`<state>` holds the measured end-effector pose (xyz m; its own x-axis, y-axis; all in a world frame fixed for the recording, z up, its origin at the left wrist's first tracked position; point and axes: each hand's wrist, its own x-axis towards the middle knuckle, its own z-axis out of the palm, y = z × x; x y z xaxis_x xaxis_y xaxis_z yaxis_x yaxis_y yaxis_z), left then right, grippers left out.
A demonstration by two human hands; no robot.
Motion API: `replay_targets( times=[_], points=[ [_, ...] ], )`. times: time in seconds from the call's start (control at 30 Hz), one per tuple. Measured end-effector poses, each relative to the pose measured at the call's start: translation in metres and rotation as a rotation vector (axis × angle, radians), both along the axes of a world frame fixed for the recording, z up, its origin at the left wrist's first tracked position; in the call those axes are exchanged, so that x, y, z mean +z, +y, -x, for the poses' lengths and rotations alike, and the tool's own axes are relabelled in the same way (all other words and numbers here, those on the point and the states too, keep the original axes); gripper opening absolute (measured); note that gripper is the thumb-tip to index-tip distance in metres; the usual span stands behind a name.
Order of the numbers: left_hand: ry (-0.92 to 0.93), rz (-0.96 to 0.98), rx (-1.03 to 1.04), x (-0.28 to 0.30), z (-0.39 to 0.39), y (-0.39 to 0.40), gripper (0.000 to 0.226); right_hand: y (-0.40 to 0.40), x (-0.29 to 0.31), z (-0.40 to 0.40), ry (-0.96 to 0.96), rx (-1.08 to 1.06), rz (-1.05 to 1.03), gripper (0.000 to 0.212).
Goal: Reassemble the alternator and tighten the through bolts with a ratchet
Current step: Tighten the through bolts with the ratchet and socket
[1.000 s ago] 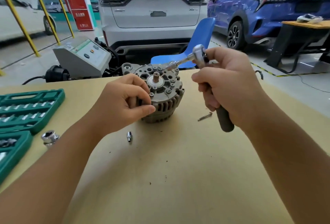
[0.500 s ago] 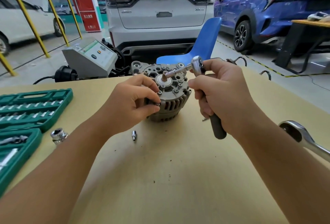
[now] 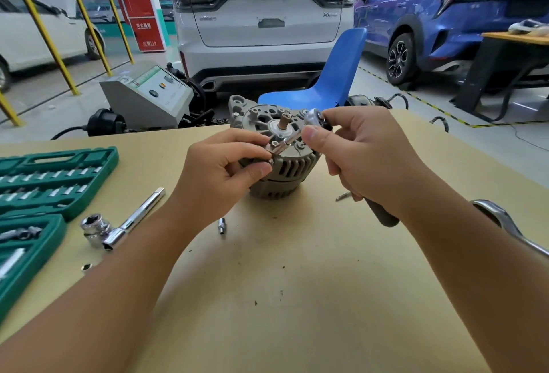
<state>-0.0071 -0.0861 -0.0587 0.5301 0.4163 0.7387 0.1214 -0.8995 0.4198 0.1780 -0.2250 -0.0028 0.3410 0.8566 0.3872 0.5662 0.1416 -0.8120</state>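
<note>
A grey alternator (image 3: 292, 164) stands upright on the tan table (image 3: 282, 298), its shaft pointing up. My right hand (image 3: 365, 161) grips a small ratchet (image 3: 315, 115) by its grey handle; the chrome head sits above the alternator's right side. An extension with a socket (image 3: 280, 147) slants down-left from the head to the housing's left rim. My left hand (image 3: 225, 176) pinches that socket end between thumb and fingers at the alternator's left side. A loose bolt (image 3: 343, 196) lies on the table just right of the alternator, partly hidden by my right hand.
A green socket case (image 3: 50, 182) lies open at the left. A larger chrome ratchet with a socket (image 3: 118, 224) lies near it, a small socket (image 3: 221, 225) in front of the alternator, another chrome wrench (image 3: 511, 227) at the right edge. A blue chair (image 3: 326, 81) stands behind.
The ratchet's extension swung from the alternator's top right down to its left rim. My left thumb and fingers now pinch the socket end. The view shifted, revealing the larger ratchet at left.
</note>
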Motion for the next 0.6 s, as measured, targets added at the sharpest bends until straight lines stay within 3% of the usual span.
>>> replay_targets(
  times=[0.6],
  points=[
    [-0.042, 0.035, 0.052, -0.0071, -0.0061, -0.0025, 0.014, -0.0042, 0.0032, -0.0004, -0.178, 0.012, 0.079, 0.025]
  ],
)
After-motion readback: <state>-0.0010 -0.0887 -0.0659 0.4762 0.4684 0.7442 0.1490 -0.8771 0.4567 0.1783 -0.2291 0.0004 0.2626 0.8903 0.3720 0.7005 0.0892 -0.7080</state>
